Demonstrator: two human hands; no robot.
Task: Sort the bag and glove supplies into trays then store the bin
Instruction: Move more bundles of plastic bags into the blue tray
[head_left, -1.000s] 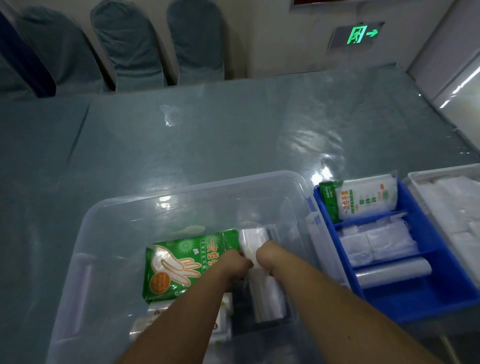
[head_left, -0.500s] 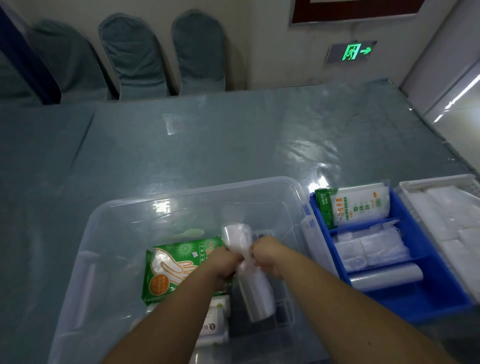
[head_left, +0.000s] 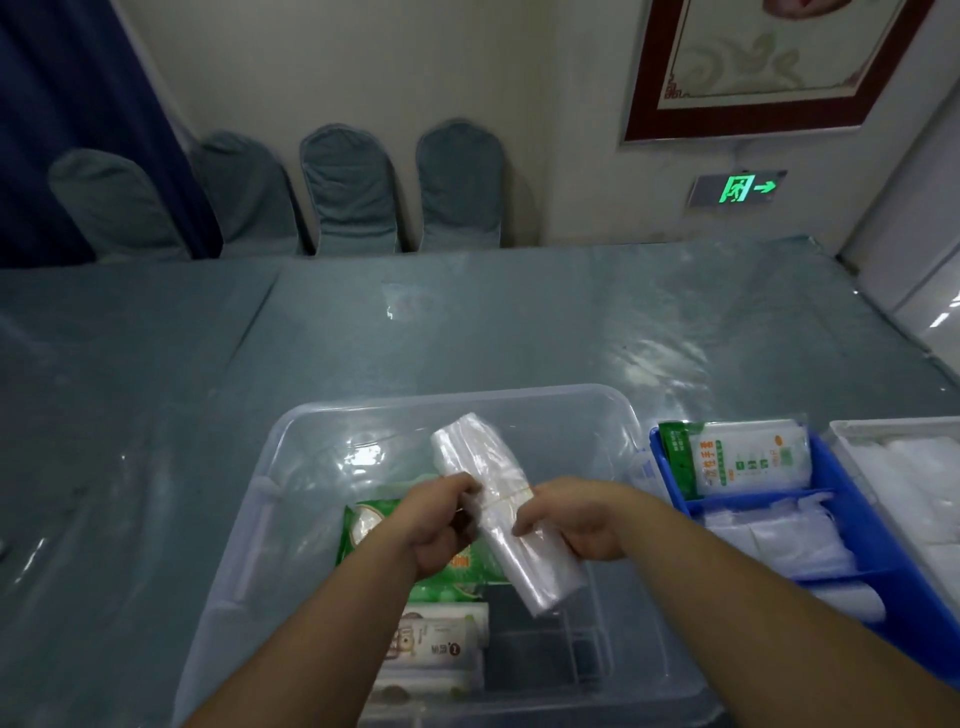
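- Head view: both hands hold one bundle of clear bags (head_left: 498, 512) above the clear bin (head_left: 631, 431), which sits on the bench (head_left: 467, 332).
- The left hand (head_left: 441, 525) has its fingers curled round the bundle's left edge near the middle; the right hand (head_left: 566, 519) pinches the right edge at about the same height, close to a thin band that seems to cross the bundle, though the glare makes that hard to confirm.
- The bundle lies between the two hands, touching both, so neither hand has to reach for it.
- Its long axis runs on a slant: the far end points up and away to the left, the near end points down toward the person and to the right.
- The blue tray (head_left: 862, 525) lies to the right of the bundle, just beside the bin; the right hand is the nearer one to it, so I judge that hand suited to carry the bundle across.
- The tray's middle compartment already holds similar clear bags (head_left: 769, 540), and a glove pack (head_left: 748, 457) leans in its far compartment.
- A green glove pack (head_left: 363, 525) and a wipes pack (head_left: 436, 644) remain in the bin, under the hands.
- A white tray (head_left: 883, 428) stands right of the blue one.
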